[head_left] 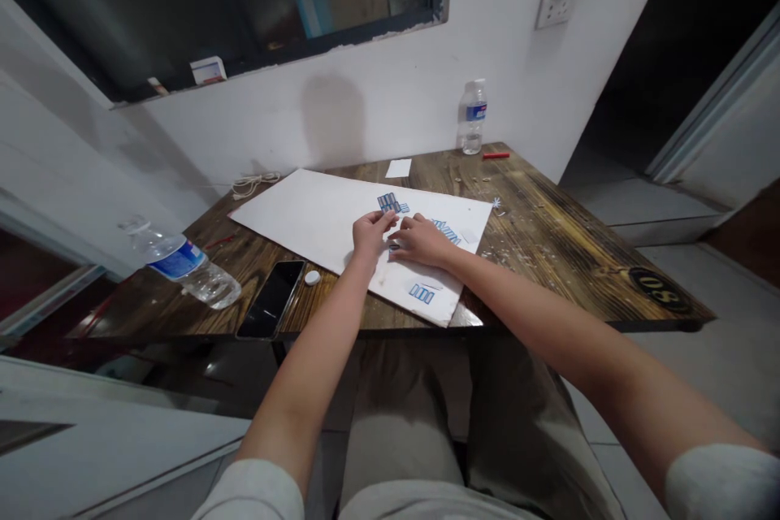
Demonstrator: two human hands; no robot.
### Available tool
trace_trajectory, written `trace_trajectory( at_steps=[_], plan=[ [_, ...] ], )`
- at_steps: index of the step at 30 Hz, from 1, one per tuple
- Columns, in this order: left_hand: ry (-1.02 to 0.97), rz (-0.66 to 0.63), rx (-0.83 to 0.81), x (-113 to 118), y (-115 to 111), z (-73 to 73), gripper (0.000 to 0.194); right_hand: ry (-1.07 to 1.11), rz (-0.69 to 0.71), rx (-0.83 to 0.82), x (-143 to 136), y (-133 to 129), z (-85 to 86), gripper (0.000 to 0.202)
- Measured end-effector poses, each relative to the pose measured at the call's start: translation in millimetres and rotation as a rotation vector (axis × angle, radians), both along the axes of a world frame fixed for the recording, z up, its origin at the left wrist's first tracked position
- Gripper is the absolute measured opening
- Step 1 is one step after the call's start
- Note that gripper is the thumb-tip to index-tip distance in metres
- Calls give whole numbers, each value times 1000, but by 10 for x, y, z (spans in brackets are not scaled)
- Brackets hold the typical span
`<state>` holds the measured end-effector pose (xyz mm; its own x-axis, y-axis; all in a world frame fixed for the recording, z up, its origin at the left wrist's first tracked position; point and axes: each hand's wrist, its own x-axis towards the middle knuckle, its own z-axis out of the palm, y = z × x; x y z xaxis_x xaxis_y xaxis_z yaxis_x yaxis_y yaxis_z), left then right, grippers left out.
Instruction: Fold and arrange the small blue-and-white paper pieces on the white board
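On a dark wooden table lies a large white board [305, 211]. My left hand [370, 234] is closed, with thumb and fingers pinching a small flat piece with dark and blue bars [387, 201] over the board's middle. My right hand [422, 241] rests low over the board just right of it, its fingers bent round a small dark piece [393, 246]. Blue-edged strips [446, 231] lie beyond my right wrist, partly hidden by it. Another group of blue-outlined bars [422, 293] sits near the board's front corner.
A water bottle [188, 264] lies at the left beside a black phone [271, 300] and a white cap [312, 278]. Another bottle [475, 119] stands at the back near a red marker [496, 155]. A cable [253, 184] lies by the wall.
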<state>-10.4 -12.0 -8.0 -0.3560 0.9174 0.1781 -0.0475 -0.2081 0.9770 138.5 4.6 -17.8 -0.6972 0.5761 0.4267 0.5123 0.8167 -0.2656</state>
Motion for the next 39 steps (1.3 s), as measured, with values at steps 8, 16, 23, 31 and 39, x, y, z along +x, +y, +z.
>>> trace_trajectory(
  at_steps=[8, 16, 23, 31, 39],
  plan=[
    [7, 8, 2, -21, 29, -35, 28, 34, 52, -36, -11, 6, 13, 28],
    [13, 13, -11, -16, 17, -22, 29, 378, 121, -345, -5, 65, 14, 7],
    [24, 16, -29, -11, 31, -24, 27, 810, 30, -582, 35, 136, 78, 37],
    [120, -69, -56, 59, -54, 36, 28, 936, -60, -612, 93, 211, 97, 45],
    [220, -136, -68, 83, -70, 56, 28, 902, -160, -346, 165, 176, 176, 31]
  ],
)
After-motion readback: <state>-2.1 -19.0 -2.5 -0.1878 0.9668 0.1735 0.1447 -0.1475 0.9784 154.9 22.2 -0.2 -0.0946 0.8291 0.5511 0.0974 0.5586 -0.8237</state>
